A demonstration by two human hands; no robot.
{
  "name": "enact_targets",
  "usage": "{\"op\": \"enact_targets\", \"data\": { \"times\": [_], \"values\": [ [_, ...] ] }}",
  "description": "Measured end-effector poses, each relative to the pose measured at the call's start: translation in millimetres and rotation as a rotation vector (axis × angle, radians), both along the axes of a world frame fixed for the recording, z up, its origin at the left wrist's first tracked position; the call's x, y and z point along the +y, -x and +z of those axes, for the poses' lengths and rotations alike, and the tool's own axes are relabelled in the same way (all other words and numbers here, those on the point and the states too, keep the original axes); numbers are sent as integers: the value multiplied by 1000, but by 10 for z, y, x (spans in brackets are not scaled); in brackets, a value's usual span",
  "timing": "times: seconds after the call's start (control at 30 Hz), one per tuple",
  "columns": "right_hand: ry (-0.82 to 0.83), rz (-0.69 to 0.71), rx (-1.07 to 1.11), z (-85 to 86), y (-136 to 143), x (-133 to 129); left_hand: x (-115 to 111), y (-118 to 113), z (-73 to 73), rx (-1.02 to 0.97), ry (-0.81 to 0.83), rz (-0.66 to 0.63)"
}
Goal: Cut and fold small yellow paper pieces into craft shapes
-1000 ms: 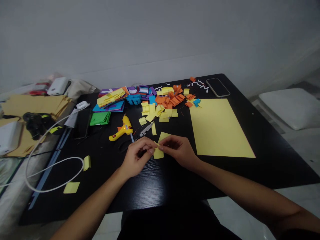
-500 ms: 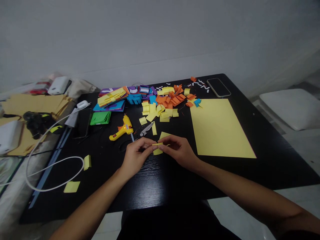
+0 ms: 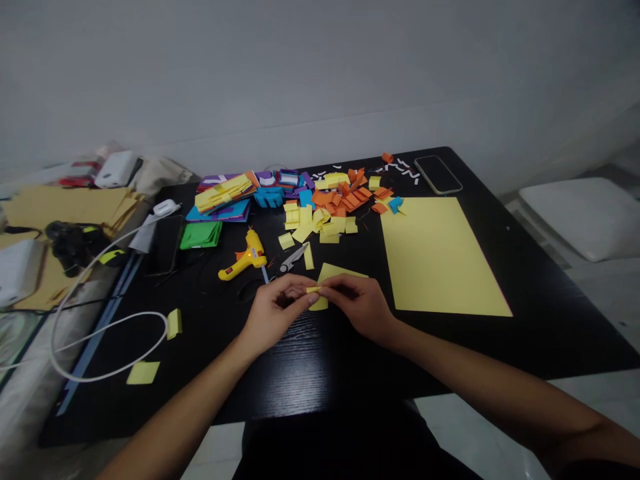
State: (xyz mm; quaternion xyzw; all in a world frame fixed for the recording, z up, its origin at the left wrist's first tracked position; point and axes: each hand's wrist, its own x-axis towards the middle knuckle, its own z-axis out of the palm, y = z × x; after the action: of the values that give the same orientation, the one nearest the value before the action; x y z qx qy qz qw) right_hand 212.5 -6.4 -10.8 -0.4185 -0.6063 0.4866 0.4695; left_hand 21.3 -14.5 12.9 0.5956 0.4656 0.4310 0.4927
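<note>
Between both hands, above the black table, is a small folded yellow paper piece (image 3: 313, 290). My left hand (image 3: 277, 307) pinches its left side between thumb and fingers. From the other side, my right hand (image 3: 356, 300) grips the right end with thumb and forefinger. Just behind the fingers lies a yellow paper sheet (image 3: 340, 271), partly covered by my right hand. Scissors (image 3: 294, 257) with a grey blade rest beyond my left hand, beside a yellow paper strip (image 3: 309, 256). Another bit of yellow paper shows below the fingertips.
A yellow glue gun (image 3: 245, 256) lies left of the scissors. Behind are loose yellow pieces (image 3: 305, 223), orange pieces (image 3: 345, 199) and green paper (image 3: 201, 235). A large yellow sheet (image 3: 440, 257) and a phone (image 3: 438, 175) are at right; a white cable (image 3: 107, 380) loops at left.
The fingertips have shifted slightly on the folded yellow piece, which looks narrower between them. More of the yellow sheet behind my right hand shows.
</note>
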Motion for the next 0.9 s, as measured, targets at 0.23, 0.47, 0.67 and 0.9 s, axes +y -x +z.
{"op": "enact_targets", "data": {
  "times": [0.23,0.47,0.67,0.9],
  "values": [
    [22,-7,32,17,16,-10,-15,26,-14,131,-106,48],
    [32,-7,35,15,20,-16,-15,31,-21,194,-180,53],
    [21,11,-6,49,13,-7,-15,44,-54,267,-282,40],
    [60,33,4,10,11,10,-14,37,-47,285,-321,39]
  ]
}}
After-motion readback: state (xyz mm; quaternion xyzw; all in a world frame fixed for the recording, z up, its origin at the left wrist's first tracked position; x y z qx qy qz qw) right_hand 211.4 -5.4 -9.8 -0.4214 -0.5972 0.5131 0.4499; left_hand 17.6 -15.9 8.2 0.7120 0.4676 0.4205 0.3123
